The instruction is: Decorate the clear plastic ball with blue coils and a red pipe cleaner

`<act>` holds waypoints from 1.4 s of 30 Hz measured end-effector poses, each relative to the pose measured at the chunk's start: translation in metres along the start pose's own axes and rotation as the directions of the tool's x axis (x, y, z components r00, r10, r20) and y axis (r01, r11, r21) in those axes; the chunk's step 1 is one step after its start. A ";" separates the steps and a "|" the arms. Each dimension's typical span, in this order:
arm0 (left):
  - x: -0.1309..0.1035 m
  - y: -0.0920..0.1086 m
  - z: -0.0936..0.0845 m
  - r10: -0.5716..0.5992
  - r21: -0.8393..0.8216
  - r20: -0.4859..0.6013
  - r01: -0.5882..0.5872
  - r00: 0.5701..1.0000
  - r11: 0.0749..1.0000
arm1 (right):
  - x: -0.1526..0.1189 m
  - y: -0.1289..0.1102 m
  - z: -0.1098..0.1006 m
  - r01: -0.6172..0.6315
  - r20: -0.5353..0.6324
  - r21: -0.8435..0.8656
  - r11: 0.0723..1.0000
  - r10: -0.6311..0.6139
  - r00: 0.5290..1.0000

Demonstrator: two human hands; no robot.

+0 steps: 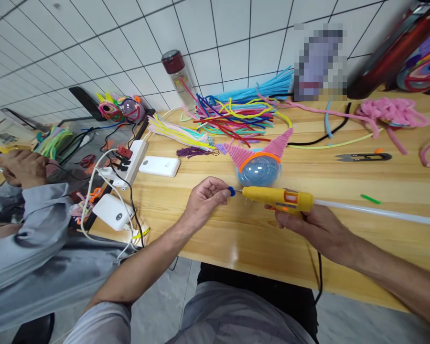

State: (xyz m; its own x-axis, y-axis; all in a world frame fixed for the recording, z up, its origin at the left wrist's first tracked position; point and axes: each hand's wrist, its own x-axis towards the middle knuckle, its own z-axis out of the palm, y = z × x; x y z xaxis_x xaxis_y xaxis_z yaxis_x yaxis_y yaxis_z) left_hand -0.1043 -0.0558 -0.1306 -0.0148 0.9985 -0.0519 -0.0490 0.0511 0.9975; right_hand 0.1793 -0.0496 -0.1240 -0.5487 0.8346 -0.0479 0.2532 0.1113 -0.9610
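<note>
Between the thumb and fingertips of my left hand (209,198) is a small dark blue piece (231,191), perhaps a coiled pipe cleaner. My right hand (317,227) is wrapped round the handle of a yellow hot glue gun (277,197). Its nozzle points left, and the tip is at the blue piece. A long white glue stick (372,212) sticks out of the gun's back. Just behind the gun rests a clear dome (260,171) with an orange rim and two pink ear-like points (282,145); blue shows inside it.
Pipe cleaners (236,114) lie heaped along the wall, near a lidded bottle (179,79). Thread snips (363,157) and a green piece (370,198) lie right. Left are a white power bank (160,166), a power strip (131,165), cords and a co-worker's hands (23,167).
</note>
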 end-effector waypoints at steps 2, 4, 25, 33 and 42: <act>0.000 0.000 0.000 -0.007 0.012 -0.005 0.007 1.000 1.000 | 0.001 -0.002 0.000 0.008 0.002 0.002 1.000 -0.008 1.000; 0.000 0.001 0.000 -0.010 0.024 -0.006 0.010 1.000 1.000 | 0.001 -0.004 0.000 0.010 0.006 -0.002 1.000 -0.010 1.000; 0.000 0.001 0.001 -0.010 -0.030 0.029 0.011 1.000 0.999 | 0.001 -0.005 -0.002 -0.052 0.031 -0.009 0.999 0.052 0.998; 0.000 0.001 0.001 -0.029 -0.007 0.022 0.029 0.999 1.000 | 0.002 -0.003 -0.002 -0.031 0.029 -0.035 0.999 0.032 0.999; -0.002 0.003 0.002 -0.042 -0.006 0.040 0.042 0.998 0.999 | 0.001 0.006 -0.003 -0.050 0.026 -0.030 0.998 0.051 0.998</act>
State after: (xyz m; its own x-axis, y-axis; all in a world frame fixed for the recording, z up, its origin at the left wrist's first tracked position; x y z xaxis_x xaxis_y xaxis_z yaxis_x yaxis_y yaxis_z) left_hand -0.1022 -0.0575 -0.1271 0.0275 0.9954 -0.0917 -0.0551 0.0931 0.9941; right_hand 0.1825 -0.0465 -0.1287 -0.5558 0.8248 -0.1040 0.3041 0.0853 -0.9488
